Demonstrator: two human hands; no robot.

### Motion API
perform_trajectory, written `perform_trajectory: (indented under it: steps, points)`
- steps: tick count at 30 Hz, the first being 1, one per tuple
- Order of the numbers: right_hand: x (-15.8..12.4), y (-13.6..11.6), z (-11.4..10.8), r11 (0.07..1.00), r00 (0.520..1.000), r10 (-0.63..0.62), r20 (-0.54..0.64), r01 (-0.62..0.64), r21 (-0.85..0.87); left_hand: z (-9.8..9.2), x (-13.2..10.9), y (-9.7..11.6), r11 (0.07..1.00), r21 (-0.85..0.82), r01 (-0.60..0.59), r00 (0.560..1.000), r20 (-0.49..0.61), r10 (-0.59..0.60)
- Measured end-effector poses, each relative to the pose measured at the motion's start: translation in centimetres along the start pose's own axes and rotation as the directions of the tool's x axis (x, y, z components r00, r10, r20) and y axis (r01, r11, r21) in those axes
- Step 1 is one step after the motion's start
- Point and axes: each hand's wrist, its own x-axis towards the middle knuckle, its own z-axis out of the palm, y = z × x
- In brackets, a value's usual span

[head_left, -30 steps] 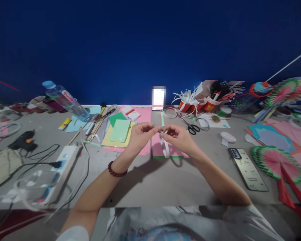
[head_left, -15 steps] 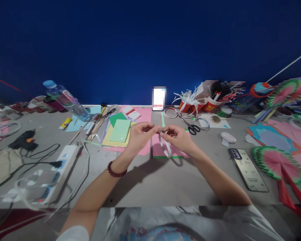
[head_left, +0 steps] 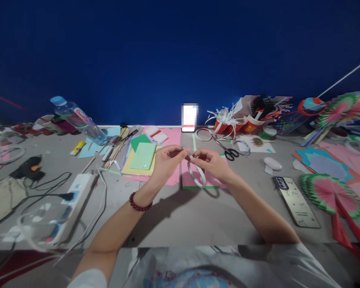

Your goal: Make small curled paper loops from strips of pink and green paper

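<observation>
Paper-craft work desk; home or studio, can't tell. Evidence: flat grey tabletop (head_left: 198, 224) against plain deep-blue wall (head_left: 156, 60), stacked yellow and green paper sheets (head_left: 142, 157), black-handled scissors (head_left: 231, 155), round pink-and-green pleated paper fan (head_left: 327, 194), red paper cup (head_left: 251, 127) holding slim tools, long white plastic power strip (head_left: 75, 210).

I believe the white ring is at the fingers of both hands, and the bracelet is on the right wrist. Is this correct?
Wrong wrist: the head view shows the bracelet on the left one. The white ring is at the fingers of the left hand and the right hand.
</observation>
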Motion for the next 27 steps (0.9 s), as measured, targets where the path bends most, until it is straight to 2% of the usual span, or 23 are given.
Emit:
perform_trajectory:
  steps: [6,11,13,17,22,27]
  points:
    - [0.1,0.4,0.0,0.996,0.998,0.027,0.051,-0.032,0.087,-1.0,0.9,0.1,0.997,-0.045,0.065,0.996,0.060,-0.062]
    - [0.2,0.3,0.0,0.993,0.999,0.032,0.034,-0.036,0.117,-1.3,0.9,-0.1,0.998,0.066,0.008,0.979,0.205,-0.021]
    - [0.2,0.1,0.0,0.994,0.999,0.026,0.027,-0.029,0.102,-1.1,0.7,-0.3,0.993,0.114,-0.040,0.974,0.226,0.013]
    - [0.1,-0.2,0.0,0.993,1.000,0.026,0.007,-0.026,0.111,-0.9,0.4,-0.1,0.985,0.143,-0.099,0.984,0.160,0.076]
    - [0.0,-0.1,-0.2,0.972,0.992,-0.012,0.123,-0.018,0.236,-0.9,0.1,0.4,0.987,0.141,-0.079,0.992,0.107,0.064]
    - [0.2,0.3,-0.2,0.955,0.990,-0.029,0.138,-0.013,0.297,-0.9,-0.1,0.5,0.988,0.126,-0.086,0.993,0.090,0.075]
